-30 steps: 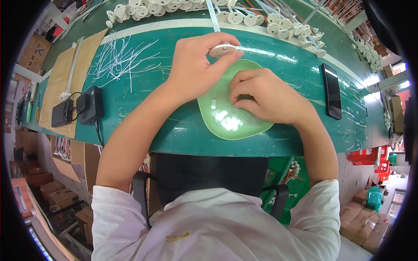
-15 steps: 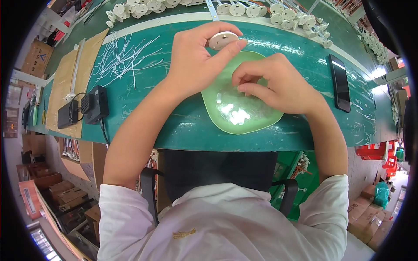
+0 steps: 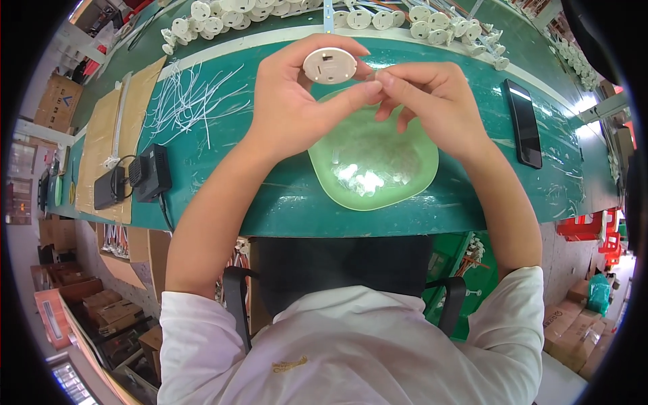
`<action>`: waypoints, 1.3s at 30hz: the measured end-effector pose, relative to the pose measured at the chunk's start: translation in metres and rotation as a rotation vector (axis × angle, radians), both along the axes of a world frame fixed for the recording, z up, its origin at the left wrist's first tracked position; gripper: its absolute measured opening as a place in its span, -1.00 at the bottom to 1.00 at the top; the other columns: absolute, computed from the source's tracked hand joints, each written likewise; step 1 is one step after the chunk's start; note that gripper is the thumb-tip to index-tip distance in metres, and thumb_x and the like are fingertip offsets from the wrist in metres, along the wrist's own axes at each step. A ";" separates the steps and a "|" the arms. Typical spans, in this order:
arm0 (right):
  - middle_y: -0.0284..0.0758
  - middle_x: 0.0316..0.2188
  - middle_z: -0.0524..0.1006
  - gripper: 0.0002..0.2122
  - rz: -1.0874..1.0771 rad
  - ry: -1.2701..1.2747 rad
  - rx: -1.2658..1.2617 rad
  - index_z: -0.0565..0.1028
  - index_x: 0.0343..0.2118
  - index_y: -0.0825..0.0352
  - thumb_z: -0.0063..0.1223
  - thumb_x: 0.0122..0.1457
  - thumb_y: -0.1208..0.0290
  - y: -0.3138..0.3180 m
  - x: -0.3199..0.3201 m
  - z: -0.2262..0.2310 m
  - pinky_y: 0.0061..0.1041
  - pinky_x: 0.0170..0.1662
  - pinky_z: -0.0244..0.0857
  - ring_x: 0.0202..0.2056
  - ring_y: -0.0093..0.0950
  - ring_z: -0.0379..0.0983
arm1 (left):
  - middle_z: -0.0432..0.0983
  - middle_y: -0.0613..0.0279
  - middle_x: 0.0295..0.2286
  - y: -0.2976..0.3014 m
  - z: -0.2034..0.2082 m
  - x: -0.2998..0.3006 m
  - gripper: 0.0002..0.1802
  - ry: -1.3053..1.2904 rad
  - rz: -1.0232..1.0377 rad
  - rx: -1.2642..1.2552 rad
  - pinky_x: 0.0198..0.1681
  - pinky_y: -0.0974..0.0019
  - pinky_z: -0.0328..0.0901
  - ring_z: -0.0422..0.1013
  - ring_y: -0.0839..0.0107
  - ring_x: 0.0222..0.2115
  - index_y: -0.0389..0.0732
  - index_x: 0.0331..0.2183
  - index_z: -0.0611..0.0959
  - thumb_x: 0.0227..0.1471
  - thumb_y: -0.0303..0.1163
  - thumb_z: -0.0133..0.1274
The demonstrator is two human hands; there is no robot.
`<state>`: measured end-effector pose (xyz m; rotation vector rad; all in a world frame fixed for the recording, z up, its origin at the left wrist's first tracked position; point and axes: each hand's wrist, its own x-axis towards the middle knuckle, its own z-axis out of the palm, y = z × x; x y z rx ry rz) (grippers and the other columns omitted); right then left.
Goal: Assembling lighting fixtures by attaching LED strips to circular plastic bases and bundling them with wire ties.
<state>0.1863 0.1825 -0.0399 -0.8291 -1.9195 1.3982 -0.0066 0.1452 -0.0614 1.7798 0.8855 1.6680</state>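
Note:
A round white plastic disc (image 3: 329, 67) with small slots rests in my left hand (image 3: 287, 101), its face turned toward me. The left fingers curl behind the disc, and the thumb reaches across to the right. My right hand (image 3: 435, 101) is pinched at the left fingertips, just right of the disc. Whatever sits in that pinch is too small to make out. Below both hands lies a shallow light green bowl (image 3: 324, 177) holding clear, shiny small pieces.
Thin white strips (image 3: 196, 98) lie loose at the left, by cardboard (image 3: 94, 145) and a black power adapter (image 3: 156, 172). A black phone (image 3: 523, 125) is at the right. Several similar white discs on stems (image 3: 439, 27) line the far edge.
My right hand has risen from over the bowl to meet the left fingertips. The disc has shifted slightly left and shows more of its face.

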 end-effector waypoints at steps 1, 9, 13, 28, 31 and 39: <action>-0.33 -0.40 0.61 -0.76 0.004 0.051 -0.062 0.61 -0.19 0.39 0.03 0.28 0.32 0.000 -0.002 -0.001 -0.65 -0.49 0.36 -0.44 -0.59 0.53 | 0.62 0.31 -0.43 -0.002 0.000 0.000 -0.77 0.003 -0.001 0.000 -0.27 0.44 0.42 0.52 0.55 -0.38 -0.21 -0.32 0.67 -0.12 -0.50 0.32; -0.32 -0.38 0.62 -0.76 -0.077 -0.033 0.174 0.61 -0.20 0.39 0.02 0.27 0.33 -0.004 -0.004 -0.008 -0.65 -0.46 0.39 -0.44 -0.57 0.54 | 0.62 0.35 -0.46 -0.004 0.002 -0.001 -0.83 0.166 0.247 -0.019 -0.31 0.50 0.38 0.50 0.60 -0.41 -0.23 -0.39 0.67 -0.14 -0.51 0.32; -0.33 -0.42 0.62 -0.83 -0.212 -0.034 0.613 0.61 -0.26 0.39 0.13 0.19 0.40 0.000 -0.005 -0.012 -0.64 -0.42 0.41 -0.41 -0.58 0.56 | 0.61 0.34 -0.46 -0.004 0.002 0.000 -0.83 0.143 0.242 -0.020 -0.31 0.50 0.37 0.49 0.60 -0.42 -0.23 -0.40 0.67 -0.13 -0.51 0.32; -0.26 -0.50 0.60 -0.92 -0.316 0.100 1.035 0.56 -0.35 0.45 0.12 0.06 0.67 -0.006 0.002 0.002 -0.60 -0.42 0.42 -0.48 -0.48 0.60 | 0.32 -0.09 0.11 -0.008 0.003 0.005 -0.45 -0.106 -0.201 0.025 0.04 0.29 0.31 0.36 0.17 0.09 -0.34 0.21 0.24 0.22 -0.45 -0.08; -0.25 -0.51 0.61 -0.90 -0.330 0.143 1.133 0.57 -0.37 0.43 0.15 0.03 0.68 -0.009 -0.001 0.002 -0.60 -0.43 0.42 -0.49 -0.45 0.60 | 0.32 -0.07 0.12 -0.010 0.006 0.010 -0.42 -0.144 -0.250 -0.104 0.12 0.23 0.27 0.33 0.22 0.11 -0.33 0.26 0.17 0.25 -0.54 -0.14; -0.26 -0.49 0.62 -0.87 -0.350 0.172 1.118 0.57 -0.39 0.39 0.20 -0.04 0.68 -0.009 -0.001 -0.002 -0.57 -0.44 0.42 -0.50 -0.41 0.59 | 0.45 -0.10 0.00 -0.011 0.006 0.010 -0.48 -0.247 -0.302 -0.154 0.13 0.20 0.28 0.39 0.20 0.05 -0.40 0.13 0.40 0.11 -0.70 -0.01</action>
